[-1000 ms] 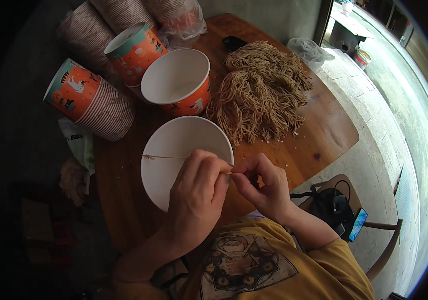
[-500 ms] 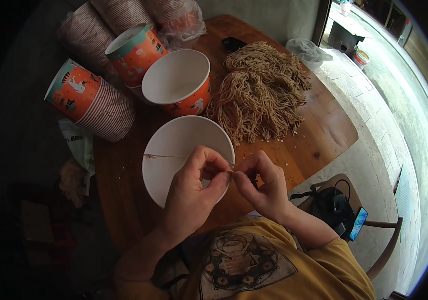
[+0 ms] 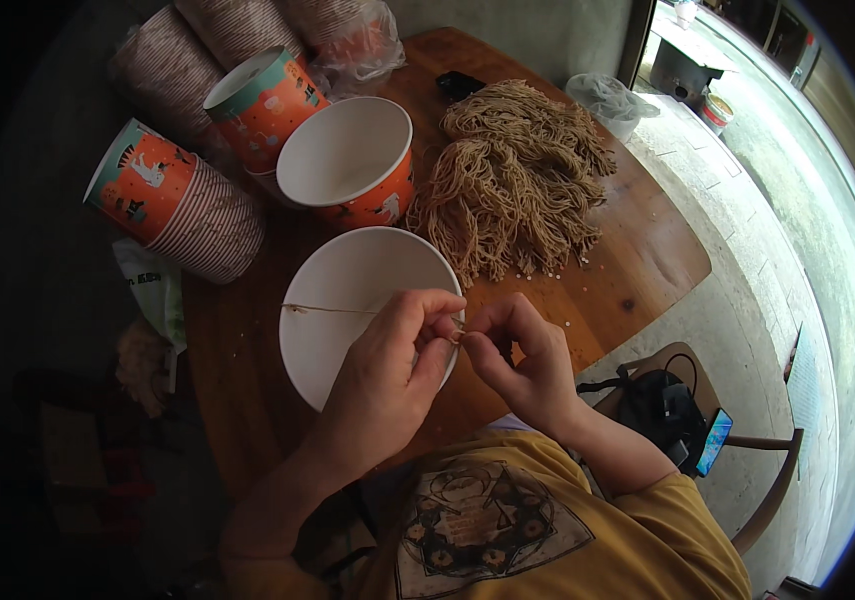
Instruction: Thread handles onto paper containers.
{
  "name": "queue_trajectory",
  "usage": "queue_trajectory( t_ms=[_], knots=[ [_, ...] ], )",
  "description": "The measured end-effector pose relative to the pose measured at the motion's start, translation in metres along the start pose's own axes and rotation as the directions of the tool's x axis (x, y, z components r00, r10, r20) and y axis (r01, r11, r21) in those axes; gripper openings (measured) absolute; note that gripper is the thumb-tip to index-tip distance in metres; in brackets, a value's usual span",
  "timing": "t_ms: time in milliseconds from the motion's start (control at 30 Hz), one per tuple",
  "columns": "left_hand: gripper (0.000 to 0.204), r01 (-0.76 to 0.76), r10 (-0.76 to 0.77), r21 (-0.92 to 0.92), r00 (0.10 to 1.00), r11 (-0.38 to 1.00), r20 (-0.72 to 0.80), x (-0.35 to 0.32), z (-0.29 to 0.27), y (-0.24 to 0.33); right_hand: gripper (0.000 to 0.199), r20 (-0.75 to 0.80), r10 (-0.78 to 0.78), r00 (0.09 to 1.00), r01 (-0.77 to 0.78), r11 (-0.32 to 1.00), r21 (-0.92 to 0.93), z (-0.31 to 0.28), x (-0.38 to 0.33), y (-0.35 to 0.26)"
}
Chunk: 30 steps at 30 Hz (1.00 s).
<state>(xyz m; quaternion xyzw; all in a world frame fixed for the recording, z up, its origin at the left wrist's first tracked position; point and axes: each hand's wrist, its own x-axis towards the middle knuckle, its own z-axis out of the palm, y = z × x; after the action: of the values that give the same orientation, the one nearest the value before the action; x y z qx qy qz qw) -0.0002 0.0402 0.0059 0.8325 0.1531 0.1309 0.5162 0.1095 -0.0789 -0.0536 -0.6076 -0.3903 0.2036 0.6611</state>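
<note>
A thin tan cord (image 3: 333, 310) stretches across the white inside of a paper tub (image 3: 323, 275), its knotted-looking end by the tub's left rim. My left hand (image 3: 383, 370) is closed on this cord above the tub, with the index finger reaching out over the thumb. Beside it, my right hand (image 3: 523, 350) pinches the cord's other end between thumb and index finger, near the tub's right rim. Where the fingertips meet, the cord's end is small and partly hidden. A large heap of knotted tan cords (image 3: 518, 175) lies beyond my hands.
An orange patterned tub (image 3: 348, 170) stands open behind the white one. Stacks of nested tubs (image 3: 183, 205) lean at the left and back. The wooden table (image 3: 638, 285) has small white bits on it. A chair at the right holds a black bag (image 3: 658, 415) and a phone (image 3: 715, 442).
My left index finger has straightened and lifted away from the thumb. My right fingertips stay pinched close by. The whole view has shifted slightly.
</note>
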Motion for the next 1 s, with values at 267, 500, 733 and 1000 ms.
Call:
queue_trajectory(
  t_ms=[267, 500, 733, 1000],
  knots=[
    [0.019, -0.260, 0.297, 0.432, 0.955, 0.864, -0.021, 0.0000, 0.0072, -0.0027, 0.011, 0.022, -0.010, 1.000, 0.011, 1.000, -0.017, -0.0016, 0.0007, -0.0002],
    [0.015, -0.242, 0.281, 0.436, 0.959, 0.867, -0.025, 0.0001, 0.0070, -0.0031, 0.011, 0.028, -0.040, 0.999, 0.042, 0.998, -0.048, -0.0017, 0.0006, 0.0012],
    [0.015, -0.233, 0.286, 0.447, 0.957, 0.864, -0.054, 0.0022, 0.0076, -0.0018, 0.011, 0.021, -0.045, 0.999, 0.046, 0.997, -0.067, -0.0023, 0.0003, 0.0032],
    [0.019, -0.217, 0.241, 0.305, 0.969, 0.927, -0.045, 0.0023, 0.0060, -0.0033, 0.011, 0.032, -0.027, 0.999, 0.028, 0.999, -0.018, -0.0023, -0.0020, 0.0042]
  ],
)
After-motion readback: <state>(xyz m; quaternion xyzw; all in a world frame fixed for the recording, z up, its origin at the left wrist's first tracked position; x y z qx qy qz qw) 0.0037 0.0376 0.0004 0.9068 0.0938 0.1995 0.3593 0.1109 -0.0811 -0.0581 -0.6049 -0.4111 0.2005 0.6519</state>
